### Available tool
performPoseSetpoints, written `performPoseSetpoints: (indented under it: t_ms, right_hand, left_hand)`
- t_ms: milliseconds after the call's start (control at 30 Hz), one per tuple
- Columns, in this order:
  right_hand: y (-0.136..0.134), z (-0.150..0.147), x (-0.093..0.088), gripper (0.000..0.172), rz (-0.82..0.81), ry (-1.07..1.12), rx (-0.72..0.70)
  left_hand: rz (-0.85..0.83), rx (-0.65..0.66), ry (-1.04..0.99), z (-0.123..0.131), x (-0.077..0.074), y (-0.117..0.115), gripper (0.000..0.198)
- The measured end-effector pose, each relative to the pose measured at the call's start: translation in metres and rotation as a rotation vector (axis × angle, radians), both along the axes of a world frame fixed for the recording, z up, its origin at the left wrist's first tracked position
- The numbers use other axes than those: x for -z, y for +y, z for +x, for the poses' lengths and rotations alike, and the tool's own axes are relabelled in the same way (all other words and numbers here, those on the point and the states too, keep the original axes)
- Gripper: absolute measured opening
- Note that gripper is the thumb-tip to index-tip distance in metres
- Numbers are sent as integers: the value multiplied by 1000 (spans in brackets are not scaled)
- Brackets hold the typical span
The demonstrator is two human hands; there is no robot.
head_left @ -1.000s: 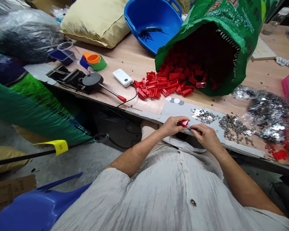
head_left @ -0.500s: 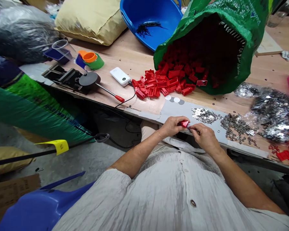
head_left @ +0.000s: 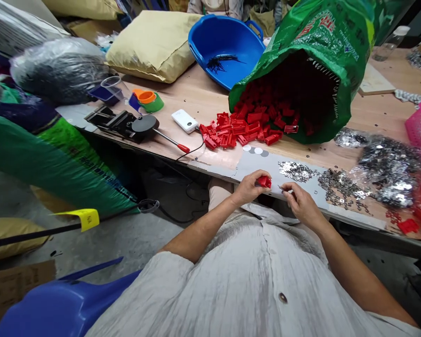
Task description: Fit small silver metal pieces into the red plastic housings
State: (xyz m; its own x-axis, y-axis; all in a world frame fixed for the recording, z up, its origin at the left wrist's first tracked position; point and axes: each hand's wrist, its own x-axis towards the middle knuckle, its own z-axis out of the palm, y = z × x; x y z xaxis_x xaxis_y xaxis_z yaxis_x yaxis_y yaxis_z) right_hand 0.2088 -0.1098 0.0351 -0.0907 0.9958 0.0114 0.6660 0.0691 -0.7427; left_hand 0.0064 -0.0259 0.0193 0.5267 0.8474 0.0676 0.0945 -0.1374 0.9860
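Observation:
Near the table's front edge, my left hand [head_left: 250,188] grips a red plastic part [head_left: 264,181] between thumb and fingers. Just right of it, my right hand [head_left: 299,200] pinches a small thin metal piece [head_left: 281,187], whose shape is too small to tell; a narrow gap separates it from the red part. Beyond my hands, a heap of red plastic parts [head_left: 231,129] spills from a green sack [head_left: 349,70]. Small shiny metal pieces [head_left: 296,171] lie on a grey sheet [head_left: 256,164], with a darker pile of metal pieces [head_left: 340,185] to their right.
A hand press with a red-tipped lever [head_left: 145,124], a white power bank [head_left: 184,121] and coloured cups [head_left: 150,99] stand on the left. A blue basin [head_left: 228,44] is behind. Bagged metal pieces [head_left: 389,168] and a pink basket [head_left: 419,128] are on the right.
The view has shifted, showing more of the table's far side. My right hand and the metal piece have moved slightly away from the red part, which is now turned differently in my left hand.

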Motion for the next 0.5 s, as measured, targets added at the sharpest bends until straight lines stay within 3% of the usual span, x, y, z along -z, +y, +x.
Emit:
performPoseSetpoints:
  t_ms: [100,233,333,500]
  right_hand:
    - [-6,-1,-8,31,-64,101,-47]
    - [-9,-8,-17,47,-60,111,-117]
    - [-8,-11,-18,46,-20,99,-130]
    - [-8,-11,-16,45,20,70,-116]
  left_hand:
    - [-148,-48,-180,3,-6,-9,32]
    - [-550,-53,-467,11,-16,-23,33]
    - [-814,-25,-636,16,-19,-33,35]
    - [-1004,-91,-737,19,-23,-43,17]
